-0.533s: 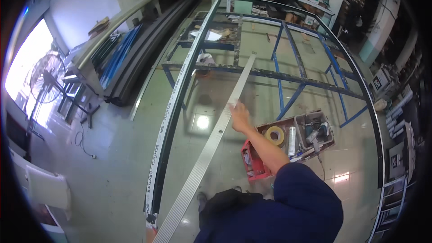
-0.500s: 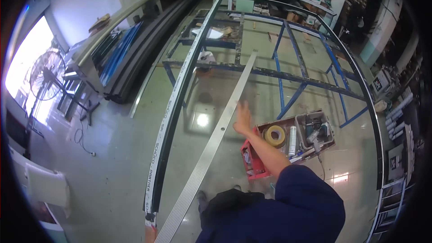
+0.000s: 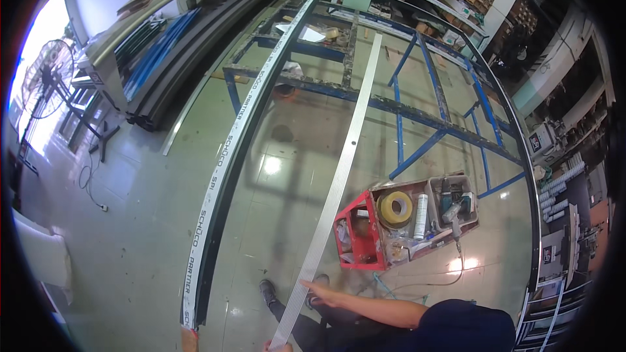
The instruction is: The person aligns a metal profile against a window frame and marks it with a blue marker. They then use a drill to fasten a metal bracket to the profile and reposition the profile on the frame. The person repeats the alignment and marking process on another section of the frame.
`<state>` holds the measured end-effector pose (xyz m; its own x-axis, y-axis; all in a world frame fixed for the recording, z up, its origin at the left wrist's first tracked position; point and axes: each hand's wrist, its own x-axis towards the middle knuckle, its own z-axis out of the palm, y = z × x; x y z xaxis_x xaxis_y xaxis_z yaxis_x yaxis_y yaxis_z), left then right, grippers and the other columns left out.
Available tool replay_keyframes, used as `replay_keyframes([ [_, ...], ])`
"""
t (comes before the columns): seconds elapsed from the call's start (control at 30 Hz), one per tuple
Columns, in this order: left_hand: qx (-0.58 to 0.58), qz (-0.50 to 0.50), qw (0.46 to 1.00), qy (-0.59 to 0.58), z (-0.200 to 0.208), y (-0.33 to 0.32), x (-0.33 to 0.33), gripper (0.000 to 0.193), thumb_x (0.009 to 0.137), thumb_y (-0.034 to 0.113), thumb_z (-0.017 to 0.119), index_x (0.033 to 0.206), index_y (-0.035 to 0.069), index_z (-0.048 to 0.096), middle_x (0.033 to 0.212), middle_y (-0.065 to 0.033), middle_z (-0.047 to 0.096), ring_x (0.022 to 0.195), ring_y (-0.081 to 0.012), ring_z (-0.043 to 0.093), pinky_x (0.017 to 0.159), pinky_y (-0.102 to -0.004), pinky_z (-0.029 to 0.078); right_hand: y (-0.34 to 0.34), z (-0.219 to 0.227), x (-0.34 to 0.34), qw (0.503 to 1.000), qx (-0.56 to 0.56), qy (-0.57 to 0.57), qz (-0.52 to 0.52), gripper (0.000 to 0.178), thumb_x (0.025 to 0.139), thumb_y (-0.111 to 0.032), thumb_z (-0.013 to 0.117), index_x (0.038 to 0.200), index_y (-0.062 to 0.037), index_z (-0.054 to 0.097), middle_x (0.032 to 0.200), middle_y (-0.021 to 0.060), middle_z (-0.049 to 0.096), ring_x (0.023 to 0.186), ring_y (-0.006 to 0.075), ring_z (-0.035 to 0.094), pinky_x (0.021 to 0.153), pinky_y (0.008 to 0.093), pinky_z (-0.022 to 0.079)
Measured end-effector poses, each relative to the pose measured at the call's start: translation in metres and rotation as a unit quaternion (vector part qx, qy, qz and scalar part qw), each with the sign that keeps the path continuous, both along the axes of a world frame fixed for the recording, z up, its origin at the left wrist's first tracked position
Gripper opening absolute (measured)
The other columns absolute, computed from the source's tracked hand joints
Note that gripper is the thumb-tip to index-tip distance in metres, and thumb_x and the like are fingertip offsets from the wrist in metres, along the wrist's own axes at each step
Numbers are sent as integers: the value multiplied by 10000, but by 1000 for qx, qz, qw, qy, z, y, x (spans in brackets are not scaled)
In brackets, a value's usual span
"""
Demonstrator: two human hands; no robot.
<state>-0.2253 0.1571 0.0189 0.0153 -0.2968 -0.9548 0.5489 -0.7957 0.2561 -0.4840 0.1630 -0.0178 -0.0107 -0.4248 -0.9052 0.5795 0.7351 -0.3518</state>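
A long silvery ribbed aluminium bar (image 3: 339, 176) with a small hole runs from my body up past the blue trestle. My left hand (image 3: 277, 347) shows only partly at the lower edge, its fingers around the bar's near end. A little further up, my right hand (image 3: 319, 293) grips the bar's right edge, some of its fingers hidden. To the left stretches one side of a large dark frame (image 3: 218, 182) covered with white printed film; the frame rests across blue metal trestles (image 3: 407, 107).
A red-ended tool box (image 3: 362, 264) with a yellow tape roll (image 3: 394, 209), a white tube (image 3: 421, 216) and a power drill (image 3: 450, 199) stands on the floor at right. A standing fan (image 3: 49, 81) and stacked dark profiles (image 3: 215, 42) are at left. A hose trails beside the box.
My right hand has come back toward my body, from the bar's middle to near its close end. The bar has shifted and stands steeper in view; my head view has moved too.
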Motion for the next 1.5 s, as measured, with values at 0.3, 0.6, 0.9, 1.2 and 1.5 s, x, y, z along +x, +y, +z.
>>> replay_keyframes([
  [0.3,144,-45,939,308,-101,-50,-227,954,956,722,396,1565,-7,310,1665,-171,271,1499,-429,287,1204,-636,227,-98,-156,-166,888,14,446,-111,584,783,-418,861,1101,48,710,1038,174,748,950,267,717,826,452,555],
  [0.6,-281,-234,753,547,151,-119,-222,650,1051,488,452,1499,16,444,1508,-189,508,1346,-426,514,1158,-530,394,-201,-45,-422,761,-4,583,-283,452,794,-196,850,1118,56,661,976,163,713,892,279,689,761,441,569],
  [0.9,-328,-476,812,79,100,-127,-201,497,1079,390,475,1417,29,522,1407,-152,596,1245,-283,606,1034,-402,481,-84,4,-353,861,-233,231,-388,655,1048,-576,479,1378,-19,582,1324,112,663,1162,229,630,1021,387,476],
  [1.2,-499,-659,560,54,-34,-159,-287,517,1086,184,488,1572,38,386,1570,-121,471,1376,-283,529,1153,-401,389,27,-42,-71,835,-152,336,-409,511,1071,-235,539,1513,0,438,1466,137,567,1288,244,588,1081,366,445],
  [1.5,-439,-577,663,184,-32,-106,-339,586,1082,142,383,1629,9,219,1680,-136,279,1517,-293,333,1223,-393,286,-59,-32,-106,740,-210,420,-481,513,1055,-107,473,1543,31,393,1561,183,449,1375,289,504,1122,391,410],
])
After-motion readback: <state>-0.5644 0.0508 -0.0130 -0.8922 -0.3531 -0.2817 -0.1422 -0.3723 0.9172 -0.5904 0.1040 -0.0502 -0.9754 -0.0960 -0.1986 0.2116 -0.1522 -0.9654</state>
